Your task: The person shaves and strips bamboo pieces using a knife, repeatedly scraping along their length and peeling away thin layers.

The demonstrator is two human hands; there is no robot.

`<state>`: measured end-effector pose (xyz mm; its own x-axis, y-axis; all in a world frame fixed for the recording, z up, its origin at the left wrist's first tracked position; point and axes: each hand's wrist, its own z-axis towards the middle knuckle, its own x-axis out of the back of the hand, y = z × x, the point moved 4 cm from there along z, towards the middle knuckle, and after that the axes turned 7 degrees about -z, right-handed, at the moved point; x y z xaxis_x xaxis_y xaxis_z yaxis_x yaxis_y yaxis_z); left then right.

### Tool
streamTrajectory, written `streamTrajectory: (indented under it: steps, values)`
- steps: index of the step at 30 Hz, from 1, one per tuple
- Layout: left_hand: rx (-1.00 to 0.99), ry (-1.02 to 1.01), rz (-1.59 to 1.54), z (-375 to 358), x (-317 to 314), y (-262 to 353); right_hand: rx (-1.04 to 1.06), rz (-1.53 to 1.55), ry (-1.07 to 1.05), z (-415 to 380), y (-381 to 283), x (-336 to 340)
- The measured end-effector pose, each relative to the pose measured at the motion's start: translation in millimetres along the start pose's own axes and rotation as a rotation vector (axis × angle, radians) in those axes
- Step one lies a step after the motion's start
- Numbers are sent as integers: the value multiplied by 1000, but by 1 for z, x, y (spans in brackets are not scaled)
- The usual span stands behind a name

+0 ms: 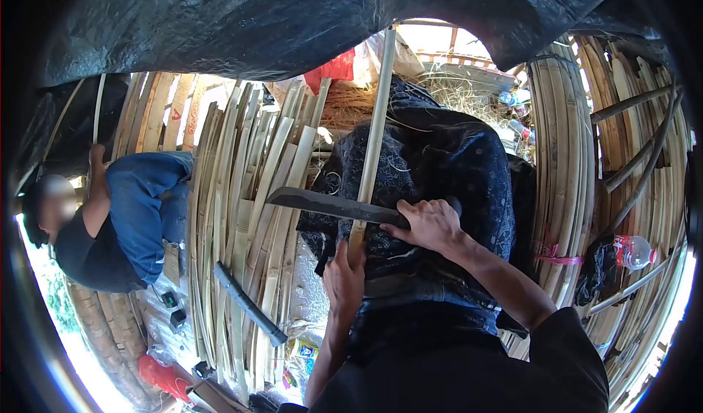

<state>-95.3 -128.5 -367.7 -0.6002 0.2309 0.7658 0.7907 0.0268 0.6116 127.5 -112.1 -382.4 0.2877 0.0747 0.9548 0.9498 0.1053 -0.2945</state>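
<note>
My right hand (430, 225) grips the handle of a large dark knife (333, 206), its blade lying across a long bamboo strip (374, 135). My left hand (344, 281) holds the strip's near end, just below the blade. The strip runs up and away over my lap, which is covered by a dark patterned cloth (447, 164).
Many split bamboo strips (249, 215) lie on the ground to the left, with a dark sheathed blade (247, 303) on them. Another person in blue trousers (139, 201) sits at left. Bundled bamboo (567, 171) stands at right beside a plastic bottle (633, 252). Black tarpaulin (293, 17) hangs overhead.
</note>
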Motion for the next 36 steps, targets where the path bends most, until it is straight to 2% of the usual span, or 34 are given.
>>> streamTrajectory:
  steps: [11, 17, 19, 24, 26, 36]
  values:
    - [-60, 35, -9, 0, -3, -3, 8, 3, -26, 0, 1, 0]
    - [-43, 30, 21, 0, -1, 0, 12, -17, 2, -1, 1, -2]
    - [38, -39, 1, 1, 0, 3, 11, -17, -4, -1, 2, -3]
    - [19, -17, 6, -1, -2, -1, 27, -17, 59, -1, 0, 1]
    - [16, -14, 8, -1, -2, -1, 0, 1, -5, 0, 1, -1]
    - [-20, 4, 17, 0, -7, -12, -15, 17, -43, 0, 1, -2]
